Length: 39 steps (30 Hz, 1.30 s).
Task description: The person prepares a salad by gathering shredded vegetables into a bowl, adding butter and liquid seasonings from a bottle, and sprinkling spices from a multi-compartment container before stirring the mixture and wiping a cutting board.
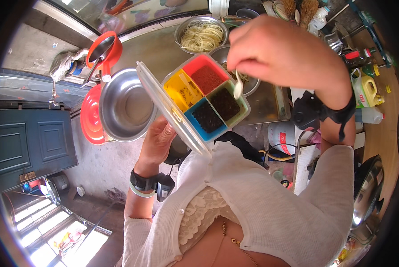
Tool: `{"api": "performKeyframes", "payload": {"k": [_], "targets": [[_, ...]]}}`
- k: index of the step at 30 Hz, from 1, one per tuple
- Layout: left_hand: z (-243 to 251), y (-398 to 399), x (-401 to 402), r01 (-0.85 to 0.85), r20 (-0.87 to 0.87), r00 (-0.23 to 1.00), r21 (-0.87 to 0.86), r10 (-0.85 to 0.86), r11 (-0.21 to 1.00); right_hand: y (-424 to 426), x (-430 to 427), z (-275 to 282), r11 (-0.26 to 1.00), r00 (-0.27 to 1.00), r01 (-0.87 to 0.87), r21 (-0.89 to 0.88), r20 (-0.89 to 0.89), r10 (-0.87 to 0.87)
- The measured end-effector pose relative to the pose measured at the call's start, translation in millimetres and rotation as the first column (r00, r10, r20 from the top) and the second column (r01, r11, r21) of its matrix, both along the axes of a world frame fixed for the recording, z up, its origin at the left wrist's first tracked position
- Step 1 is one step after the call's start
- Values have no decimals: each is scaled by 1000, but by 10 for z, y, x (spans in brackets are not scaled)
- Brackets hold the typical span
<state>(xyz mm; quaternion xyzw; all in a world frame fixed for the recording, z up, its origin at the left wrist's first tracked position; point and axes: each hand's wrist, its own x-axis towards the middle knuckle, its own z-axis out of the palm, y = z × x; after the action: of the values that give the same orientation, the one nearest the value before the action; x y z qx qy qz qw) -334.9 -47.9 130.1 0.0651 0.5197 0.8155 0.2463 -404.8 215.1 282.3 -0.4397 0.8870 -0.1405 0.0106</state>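
My left hand (157,143) holds up a four-compartment seasoning box (216,128) from beneath its opened clear lid (172,110). The red compartment contains reddish powder (208,80), the yellow one scattered flakes, and the blue and green ones dark contents. Above the green compartment, my right hand (256,50) pinches a small white spoon (238,87); its bowl is over the compartment's edge. Behind the box, partly covered by my right hand, stands a metal bowl (254,87) with some food in it. A metal bowl of pale shredded strips (202,36) is farther back.
A large metal basin (127,105) stands left of the box, beside a red plastic lid or basin (91,115) and a red ladle (114,50). At right are a yellow-labelled oil jug (368,88), bottles and a wok (369,197). A white gas cylinder or bucket (276,137) is below the counter.
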Motion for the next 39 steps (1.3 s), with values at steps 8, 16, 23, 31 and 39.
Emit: {"api": "performKeyframes", "payload": {"k": [8,16,23,31,39], "targets": [[83,101,-24,36,-78,996,-74,-42,997,-123,-66,-567,961,970,228,-155,-46,-237],[84,100,-26,15,-85,996,-132,-26,991,-223,-35,-1026,931,923,244,-273,-229,-309],[81,64,-2,-25,-91,996,-181,9,983,-84,99,-964,816,952,209,-539,-76,-295],[81,50,-32,-18,-69,998,-120,10,993,107,197,-880,747,950,218,-628,-40,-310],[-77,-233,-4,-123,-12,992,-83,123,989,357,190,-808,531,889,404,-745,184,-418]]}}
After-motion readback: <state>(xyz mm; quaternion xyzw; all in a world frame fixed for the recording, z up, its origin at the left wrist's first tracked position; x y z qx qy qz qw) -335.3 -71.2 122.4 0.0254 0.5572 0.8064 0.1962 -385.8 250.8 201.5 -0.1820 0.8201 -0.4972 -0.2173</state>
